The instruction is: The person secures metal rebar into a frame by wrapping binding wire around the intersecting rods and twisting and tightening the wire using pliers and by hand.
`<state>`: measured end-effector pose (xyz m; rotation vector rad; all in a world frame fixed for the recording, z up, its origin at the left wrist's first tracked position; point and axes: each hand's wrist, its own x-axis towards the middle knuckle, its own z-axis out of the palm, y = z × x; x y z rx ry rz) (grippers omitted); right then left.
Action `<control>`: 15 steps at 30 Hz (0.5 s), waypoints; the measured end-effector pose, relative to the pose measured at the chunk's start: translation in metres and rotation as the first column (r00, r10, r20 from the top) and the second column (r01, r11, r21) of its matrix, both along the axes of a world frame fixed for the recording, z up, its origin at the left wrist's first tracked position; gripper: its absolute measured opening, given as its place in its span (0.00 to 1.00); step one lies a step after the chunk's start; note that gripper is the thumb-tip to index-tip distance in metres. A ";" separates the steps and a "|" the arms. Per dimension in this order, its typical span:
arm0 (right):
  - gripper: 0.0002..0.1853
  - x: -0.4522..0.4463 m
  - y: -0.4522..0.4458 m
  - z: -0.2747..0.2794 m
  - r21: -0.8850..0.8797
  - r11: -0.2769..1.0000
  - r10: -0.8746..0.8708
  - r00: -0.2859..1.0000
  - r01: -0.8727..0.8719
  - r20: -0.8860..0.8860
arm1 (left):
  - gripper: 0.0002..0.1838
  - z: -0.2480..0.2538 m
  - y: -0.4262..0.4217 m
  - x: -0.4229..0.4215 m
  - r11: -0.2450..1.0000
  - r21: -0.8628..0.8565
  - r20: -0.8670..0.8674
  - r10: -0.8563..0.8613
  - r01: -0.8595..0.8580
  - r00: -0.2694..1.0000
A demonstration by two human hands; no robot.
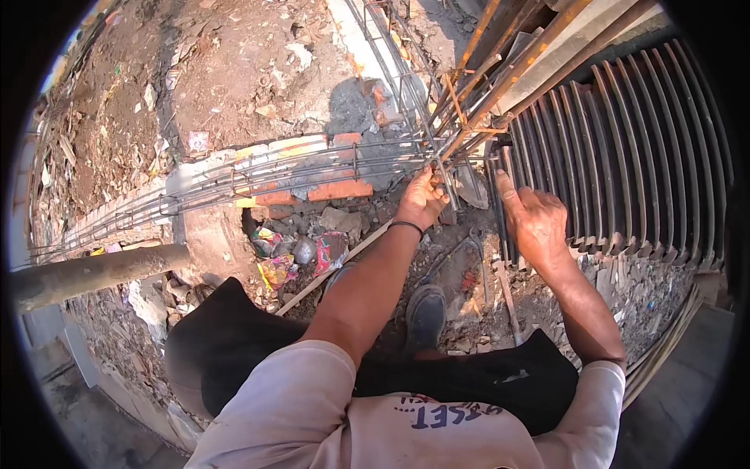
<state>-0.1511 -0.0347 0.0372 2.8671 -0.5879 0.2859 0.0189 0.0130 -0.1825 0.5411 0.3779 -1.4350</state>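
My left hand [423,200] is at the corner where the rebar cage [312,164] meets upright rusty bars [508,78]. Its fingers are closed around the end of a thin steel bar [448,184]. A dark band circles that wrist. To its right, my right hand [537,224] has the index finger stretched forward beside the dark ribbed shutter panel [609,148]. The other fingers curl under the palm, hiding whatever they may hold. Tie wire and bar ends crowd the space between both hands.
Under the cage runs a low course of bricks [340,187] and mortar. Rubble and plastic wrappers [277,270] lie before it. A wooden stick [508,301] rests near my boot [426,316]. A thick pole [101,275] juts in at left.
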 end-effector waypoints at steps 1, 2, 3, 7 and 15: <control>0.31 0.003 -0.006 -0.006 -0.057 0.997 0.053 0.998 -0.056 -0.038 | 0.09 0.003 0.000 0.001 0.999 0.033 -0.012 -0.012 0.012 1.000; 0.31 0.005 -0.011 -0.013 -0.054 0.997 0.062 0.997 -0.064 -0.037 | 0.09 0.007 0.000 0.004 0.998 0.067 -0.020 -0.019 0.020 1.000; 0.31 0.007 -0.015 -0.022 -0.056 0.997 0.049 0.995 -0.054 -0.083 | 0.09 0.010 0.002 0.007 0.999 0.041 -0.016 -0.030 0.031 0.999; 0.29 0.018 -0.021 -0.045 -0.071 0.994 0.073 0.992 -0.080 -0.099 | 0.10 0.009 0.001 0.004 1.000 -0.010 -0.016 -0.020 0.020 1.000; 0.21 0.045 -0.031 -0.061 0.000 0.994 0.105 0.989 -0.106 -0.105 | 0.12 -0.020 -0.009 0.003 0.989 -0.139 -0.093 0.037 -0.050 0.995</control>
